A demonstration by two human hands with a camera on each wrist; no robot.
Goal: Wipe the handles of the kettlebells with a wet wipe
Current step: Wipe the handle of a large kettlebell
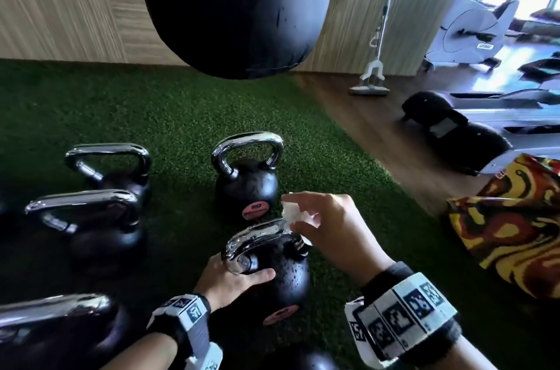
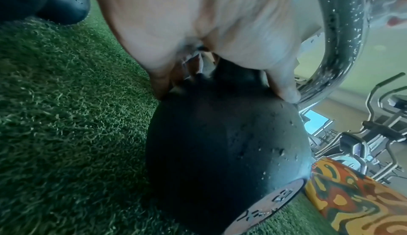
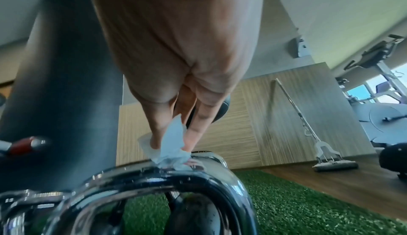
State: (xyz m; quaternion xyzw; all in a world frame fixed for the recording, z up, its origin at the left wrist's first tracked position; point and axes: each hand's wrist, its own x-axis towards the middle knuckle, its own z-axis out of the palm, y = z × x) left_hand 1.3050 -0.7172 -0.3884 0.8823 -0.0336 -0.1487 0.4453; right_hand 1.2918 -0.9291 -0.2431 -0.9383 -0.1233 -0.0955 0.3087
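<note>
A black kettlebell (image 1: 285,281) with a wet chrome handle (image 1: 260,236) stands on green turf just in front of me. My left hand (image 1: 239,272) grips it at the handle's left base, thumb lying on the body. In the left wrist view the left hand (image 2: 224,92) straddles the neck above the kettlebell's round body (image 2: 220,151). My right hand (image 1: 300,218) pinches a crumpled white wet wipe (image 1: 295,213) against the top right of the handle. In the right wrist view the right hand (image 3: 171,144) presses the wet wipe (image 3: 171,153) onto the handle (image 3: 154,181), which carries water droplets.
Several more kettlebells stand on the turf: one behind (image 1: 245,181), two to the left (image 1: 112,163) (image 1: 91,224), one near left (image 1: 54,327). A black punching bag (image 1: 236,5) hangs ahead. A mop (image 1: 369,84) leans on the wall. Patterned fabric (image 1: 509,227) and gym machines (image 1: 472,33) are at right.
</note>
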